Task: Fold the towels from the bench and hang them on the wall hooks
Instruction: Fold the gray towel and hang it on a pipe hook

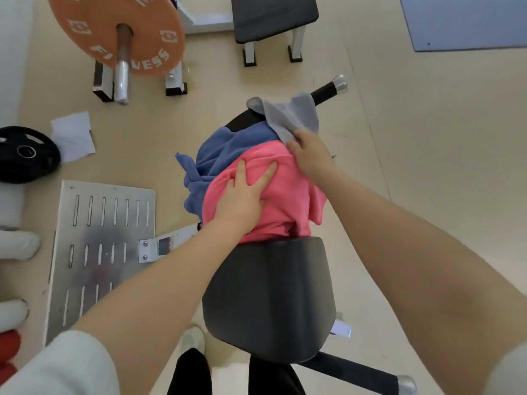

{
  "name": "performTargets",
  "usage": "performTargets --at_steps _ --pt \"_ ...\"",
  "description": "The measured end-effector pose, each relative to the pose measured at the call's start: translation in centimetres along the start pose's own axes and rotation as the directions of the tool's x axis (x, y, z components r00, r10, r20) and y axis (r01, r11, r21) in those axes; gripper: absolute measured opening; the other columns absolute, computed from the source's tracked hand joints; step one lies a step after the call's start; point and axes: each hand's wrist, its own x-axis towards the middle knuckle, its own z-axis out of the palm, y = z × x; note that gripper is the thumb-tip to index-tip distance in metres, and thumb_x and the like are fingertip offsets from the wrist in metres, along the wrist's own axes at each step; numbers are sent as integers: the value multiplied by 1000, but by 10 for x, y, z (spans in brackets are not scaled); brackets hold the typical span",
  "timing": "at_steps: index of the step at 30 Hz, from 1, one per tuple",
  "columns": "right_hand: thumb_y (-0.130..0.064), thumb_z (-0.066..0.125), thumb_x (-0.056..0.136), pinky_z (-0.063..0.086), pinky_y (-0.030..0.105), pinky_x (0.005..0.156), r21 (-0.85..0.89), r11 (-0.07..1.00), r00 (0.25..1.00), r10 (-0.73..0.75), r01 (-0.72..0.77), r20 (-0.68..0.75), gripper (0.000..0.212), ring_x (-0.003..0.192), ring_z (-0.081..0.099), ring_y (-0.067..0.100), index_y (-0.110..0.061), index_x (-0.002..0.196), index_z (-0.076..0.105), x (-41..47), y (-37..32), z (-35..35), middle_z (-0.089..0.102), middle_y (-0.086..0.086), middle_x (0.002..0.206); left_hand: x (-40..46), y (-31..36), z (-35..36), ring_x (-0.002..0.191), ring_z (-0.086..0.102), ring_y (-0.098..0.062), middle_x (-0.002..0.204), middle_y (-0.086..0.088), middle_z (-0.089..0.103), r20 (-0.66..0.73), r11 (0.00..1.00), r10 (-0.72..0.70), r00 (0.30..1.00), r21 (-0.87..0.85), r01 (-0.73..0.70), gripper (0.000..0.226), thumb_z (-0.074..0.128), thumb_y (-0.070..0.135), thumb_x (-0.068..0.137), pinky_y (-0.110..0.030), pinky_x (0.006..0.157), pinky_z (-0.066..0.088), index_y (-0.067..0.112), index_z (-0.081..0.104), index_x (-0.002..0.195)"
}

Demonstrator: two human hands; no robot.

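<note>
**Three towels heaped on the bench, both hands on the pile**

At far left a black plate (25, 155) lies on the floor, with an orange plate (114, 29) on its bar above it and a slotted metal panel (99, 246) lower down. None of it touches the work.

The bench (268, 297) runs up the middle of the view, its near pad bare. The towels sit bunched on the far part of it. Leftmost is the blue towel (216, 155), crumpled, with a corner hanging off the bench's left side. The pink towel (285, 195) lies partly over it and droops over the right edge. The left hand (242, 195) rests flat on the pink towel with fingers spread; it presses rather than grips, so nothing is pinched in it.

Further right and beyond, the right hand (308, 155) is closed on the near edge of the grey towel (291, 115), thumb on top. The fingers underneath are hidden, so how much cloth they hold cannot be told. The grey towel lies over the bench's far end, against a black handle (328, 91).

All three look light, soft and limp: they will sag and drag their neighbours along if pulled from the middle. Best taken by two corners of one edge and lifted clear, with the flat left hand pinning the pile. No hooks are in view, and no towel looks folded yet.
</note>
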Motion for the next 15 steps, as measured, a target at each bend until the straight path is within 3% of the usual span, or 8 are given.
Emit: performTargets --at_steps 4,7,10,12,15 --pt "-16 51 91 23 25 61 -19 998 997 -67 66 -36 12 81 47 21 -8 84 55 -2 6 -3 52 7 84 3 -1 0 141 19 -35 157 -11 -11 33 999 -45 998 -25 46 75 37 11 95 -45 112 30 60 -2 135" --pt "-16 50 91 30 31 66 -178 972 968 -182 151 -171 22 85 49 26 -1 82 64 -24 6 -7 59 10 85 2 3 0 142 16 -37 158 -11 -10 40 998 -61 997 -16 62 72 37 12 94 -45 114 27 57 2 138" --pt "-17 54 87 39 36 66 -371 891 863 -387 260 -326 23 82 52 28 -7 71 68 -53 -1 -11 68 5 76 3 6 -4 143 13 -38 158 -11 -9 65 994 -111 992 -2 112 74 38 9 93 -45 115 23 55 5 140" --pt "-15 54 85 37 33 63 -270 900 823 -425 342 -376 26 74 47 21 -8 62 61 -74 -13 -14 64 3 65 0 12 -14 144 6 -36 158 -10 -11 128 985 -143 981 -75 154 74 36 4 93 -45 117 16 50 7 143" --pt "-16 40 97 28 28 61 23 949 922 -298 313 -248 36 61 39 18 -19 61 38 -106 -37 -14 40 -5 57 -18 15 -32 144 11 -32 158 -10 3 138 898 -177 974 -382 218 65 38 0 92 -38 116 17 31 21 146"
